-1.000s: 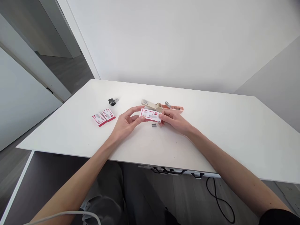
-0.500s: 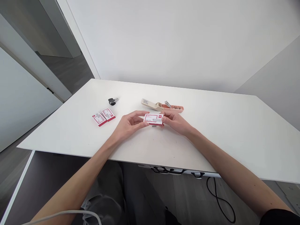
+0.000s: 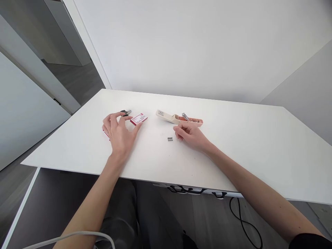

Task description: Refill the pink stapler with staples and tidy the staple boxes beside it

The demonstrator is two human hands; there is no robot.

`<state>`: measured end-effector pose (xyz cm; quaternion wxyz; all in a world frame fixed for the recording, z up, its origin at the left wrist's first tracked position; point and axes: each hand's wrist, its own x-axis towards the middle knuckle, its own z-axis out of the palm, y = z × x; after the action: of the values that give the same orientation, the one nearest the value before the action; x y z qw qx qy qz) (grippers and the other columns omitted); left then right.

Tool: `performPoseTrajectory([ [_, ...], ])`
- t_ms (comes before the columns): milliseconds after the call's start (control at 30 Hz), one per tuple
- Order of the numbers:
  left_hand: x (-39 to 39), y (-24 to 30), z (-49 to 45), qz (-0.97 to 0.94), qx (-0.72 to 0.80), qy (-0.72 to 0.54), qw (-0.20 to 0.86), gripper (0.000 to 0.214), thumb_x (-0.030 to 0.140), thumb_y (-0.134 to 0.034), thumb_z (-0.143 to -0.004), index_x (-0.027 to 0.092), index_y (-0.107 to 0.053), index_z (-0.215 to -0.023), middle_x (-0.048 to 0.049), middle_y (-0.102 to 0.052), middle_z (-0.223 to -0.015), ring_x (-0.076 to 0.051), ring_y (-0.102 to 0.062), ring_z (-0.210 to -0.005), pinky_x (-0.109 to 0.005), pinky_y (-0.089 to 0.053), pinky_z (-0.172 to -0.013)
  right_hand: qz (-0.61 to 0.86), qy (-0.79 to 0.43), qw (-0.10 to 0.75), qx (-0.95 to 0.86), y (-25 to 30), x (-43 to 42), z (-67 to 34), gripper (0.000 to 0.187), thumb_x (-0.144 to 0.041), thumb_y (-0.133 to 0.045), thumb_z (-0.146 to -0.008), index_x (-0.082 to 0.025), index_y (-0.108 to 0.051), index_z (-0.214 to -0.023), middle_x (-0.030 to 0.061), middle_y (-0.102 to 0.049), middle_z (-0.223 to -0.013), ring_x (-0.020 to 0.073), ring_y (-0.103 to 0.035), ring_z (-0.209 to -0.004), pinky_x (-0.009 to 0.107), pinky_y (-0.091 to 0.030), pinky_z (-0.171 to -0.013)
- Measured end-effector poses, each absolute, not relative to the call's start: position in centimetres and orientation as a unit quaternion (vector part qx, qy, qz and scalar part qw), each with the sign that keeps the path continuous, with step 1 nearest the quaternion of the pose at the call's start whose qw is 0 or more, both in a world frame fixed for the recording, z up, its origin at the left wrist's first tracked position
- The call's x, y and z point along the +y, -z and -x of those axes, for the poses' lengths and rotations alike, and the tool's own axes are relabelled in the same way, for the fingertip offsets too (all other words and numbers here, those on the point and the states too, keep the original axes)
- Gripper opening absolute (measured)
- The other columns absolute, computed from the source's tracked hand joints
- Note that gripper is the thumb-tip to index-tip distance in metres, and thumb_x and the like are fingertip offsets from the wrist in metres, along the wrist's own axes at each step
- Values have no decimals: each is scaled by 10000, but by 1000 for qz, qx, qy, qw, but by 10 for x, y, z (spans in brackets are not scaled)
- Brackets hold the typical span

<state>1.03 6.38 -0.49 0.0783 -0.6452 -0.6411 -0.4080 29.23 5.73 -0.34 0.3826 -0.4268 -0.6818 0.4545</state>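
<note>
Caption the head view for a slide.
Left hand at a staple box; right hand beside a staple strip and open stapler.

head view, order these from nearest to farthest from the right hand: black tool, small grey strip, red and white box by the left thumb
1. Small grey strip: just left of the right hand.
2. Red and white box: farther left, by the thumb of the left hand.
3. Black tool: leftmost of the three, partly hidden by the left fingers.

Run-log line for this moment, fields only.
left hand: at red-white box | right hand: curled beside staple strip | stapler: open, beyond right hand
</note>
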Motion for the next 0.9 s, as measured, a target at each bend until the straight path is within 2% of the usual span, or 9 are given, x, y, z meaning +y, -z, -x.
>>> performPoseTrajectory([
  [233, 64, 6, -8, 620, -688, 364, 97, 311, 503, -727, -876, 222, -592, -874, -208, -552, -1444, -448, -357, -1477, -652, -278, -1204, 424, -431, 373, -704, 5, 56, -291, 510, -675, -607, -996, -245, -582, -724, 5, -643, -688, 169, -559, -650, 348, -449, -643],
  [300, 64, 7, -9, 623, -689, 354, 107, 316, 500, -726, -864, 214, -596, -893, -236, -541, -1444, -465, -356, -1485, -674, -277, -1197, 426, -428, 370, -707, 5, 55, -291, 491, -649, -613, -1003, -244, -593, -725, 7, -649, -696, 170, -559, -654, 349, -446, -647],
  [367, 64, 8, -9, 636, -680, 348, 111, 330, 488, -717, -866, 195, -627, -991, -254, -516, -1495, -477, -345, -1504, -686, -281, -1193, 423, -427, 365, -711, 5, 55, -291, 484, -633, -612, -1009, -245, -592, -721, 7, -646, -695, 167, -551, -649, 349, -440, -645],
  [467, 63, 7, -10, 691, -639, 324, 98, 360, 418, -669, -907, 214, -656, -1203, -188, -507, -1603, -465, -298, -1556, -694, -257, -1211, 418, -423, 361, -718, 4, 55, -291, 484, -627, -606, -1014, -244, -593, -719, 7, -642, -690, 164, -537, -638, 348, -438, -639],
  [567, 62, 8, -10, 742, -595, 298, 79, 343, 338, -589, -955, 279, -687, -1279, -99, -634, -1531, -442, -245, -1600, -722, -195, -1229, 422, -397, 362, -731, 4, 55, -292, 459, -594, -606, -1021, -241, -604, -728, 11, -657, -716, 163, -523, -643, 350, -435, -645],
  [667, 62, 10, -9, 751, -586, 296, 65, 348, 324, -535, -983, 283, -725, -1271, -99, -727, -1403, -445, -229, -1608, -748, -174, -1222, 417, -352, 367, -753, 5, 55, -293, 352, -516, -627, -1019, -244, -636, -795, 29, -694, -806, 185, -568, -728, 357, -459, -685],
  [800, 61, 13, -9, 737, -601, 299, 77, 339, 343, -532, -994, 272, -750, -1244, -114, -720, -1389, -464, -273, -1571, -740, -184, -1220, 400, -296, 356, -791, 8, 57, -295, 176, -428, -693, -976, -257, -669, -940, 48, -711, -962, 229, -629, -908, 393, -506, -826],
  [900, 60, 13, -10, 724, -616, 292, 108, 315, 357, -522, -1008, 245, -762, -1178, -143, -700, -1371, -474, -349, -1512, -713, -231, -1207, 390, -280, 333, -811, 11, 59, -297, 182, -408, -733, -949, -269, -695, -1061, 66, -693, -1101, 254, -638, -1018, 433, -523, -935],
])
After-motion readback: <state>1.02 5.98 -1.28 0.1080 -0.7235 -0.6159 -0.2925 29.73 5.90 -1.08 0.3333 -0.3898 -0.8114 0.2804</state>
